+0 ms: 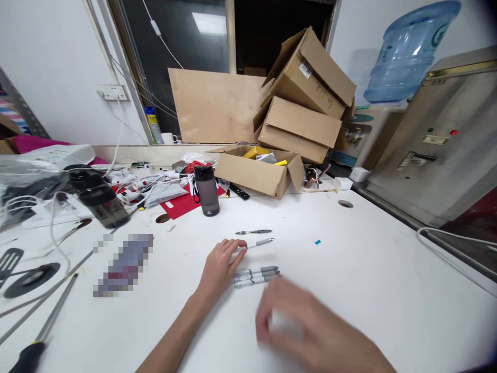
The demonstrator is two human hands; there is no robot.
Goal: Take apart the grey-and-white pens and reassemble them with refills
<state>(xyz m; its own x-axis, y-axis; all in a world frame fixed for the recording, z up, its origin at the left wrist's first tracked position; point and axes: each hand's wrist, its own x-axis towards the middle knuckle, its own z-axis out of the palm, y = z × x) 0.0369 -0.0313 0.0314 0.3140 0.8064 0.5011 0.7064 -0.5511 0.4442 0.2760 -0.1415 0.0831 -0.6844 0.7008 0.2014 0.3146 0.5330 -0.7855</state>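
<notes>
My left hand reaches over the white table, thumb and fingers pinching one end of a clear pen with a grey grip. Beyond it lies a dark-gripped pen, apart from the hand. Several similar pens lie side by side in a close group, just nearer to me. In front of that group is my right hand, blurred by motion. Its fingers curl into a ring with the thumb, and no object shows inside the ring.
A dark tumbler and a tilted black bottle stand behind. An open carton sits at the back. On the left are a pixelated item, a screwdriver and cables. A blue scrap lies right of the pens.
</notes>
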